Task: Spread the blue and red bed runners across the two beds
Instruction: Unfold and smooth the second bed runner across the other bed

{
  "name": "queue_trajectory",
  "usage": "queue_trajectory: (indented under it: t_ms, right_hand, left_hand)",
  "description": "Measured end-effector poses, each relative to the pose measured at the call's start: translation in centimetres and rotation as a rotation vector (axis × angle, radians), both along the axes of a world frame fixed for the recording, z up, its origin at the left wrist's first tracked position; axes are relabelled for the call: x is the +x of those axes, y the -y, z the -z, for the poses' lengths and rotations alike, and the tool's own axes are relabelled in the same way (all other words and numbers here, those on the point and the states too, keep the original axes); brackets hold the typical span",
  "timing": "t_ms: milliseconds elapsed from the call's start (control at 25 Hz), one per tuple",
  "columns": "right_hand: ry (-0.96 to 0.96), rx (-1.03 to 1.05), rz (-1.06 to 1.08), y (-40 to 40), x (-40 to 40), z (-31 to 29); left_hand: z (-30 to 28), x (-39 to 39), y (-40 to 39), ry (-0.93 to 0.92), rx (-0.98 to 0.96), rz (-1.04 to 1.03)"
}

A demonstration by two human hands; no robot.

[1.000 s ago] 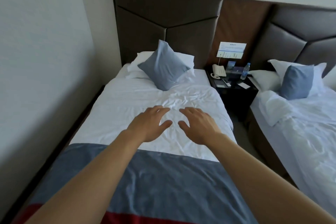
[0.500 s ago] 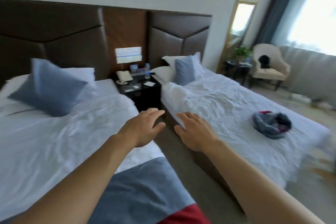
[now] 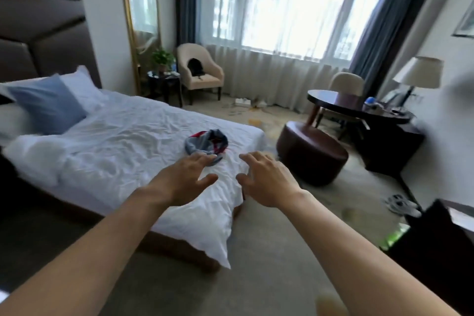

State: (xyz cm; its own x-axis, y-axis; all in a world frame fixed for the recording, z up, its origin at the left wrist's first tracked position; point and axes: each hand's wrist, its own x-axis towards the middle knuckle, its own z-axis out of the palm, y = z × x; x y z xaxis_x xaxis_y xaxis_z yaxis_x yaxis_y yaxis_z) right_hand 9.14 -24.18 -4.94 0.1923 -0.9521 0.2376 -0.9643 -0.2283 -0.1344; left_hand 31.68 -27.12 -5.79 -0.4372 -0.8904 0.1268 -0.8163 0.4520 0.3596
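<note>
Head view: crumpled blue-and-red fabric bed runner (image 3: 206, 144) lies at 12 o'clock on the white-sheeted bed (image 3: 133, 141); left hand (image 3: 183, 182) and right hand (image 3: 266, 182) hover empty, fingers spread. Soft, light cloth; probably best pinched at 2 corners.

The runner (image 3: 206, 145) lies bunched on the bed (image 3: 128, 141), toward its foot; pillows (image 3: 48, 106) lie at the head. An ottoman (image 3: 311, 152) stands right of the bed, a table (image 3: 359, 108) behind it.

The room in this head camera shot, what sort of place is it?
Most likely a hotel room. A made bed with white linen and a padded headboard, an armchair by the curtained window, and a desk with a lamp all point that way.
</note>
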Motion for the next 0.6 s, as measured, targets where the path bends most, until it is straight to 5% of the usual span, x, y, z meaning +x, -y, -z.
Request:
queue_trajectory:
  t_ms: [600]
  right_hand:
    - [-0.015,0.039,0.359,23.6,-25.4,2.3]
  left_hand:
    - [2.2,-30.3,30.7,-0.03,-0.013,0.393]
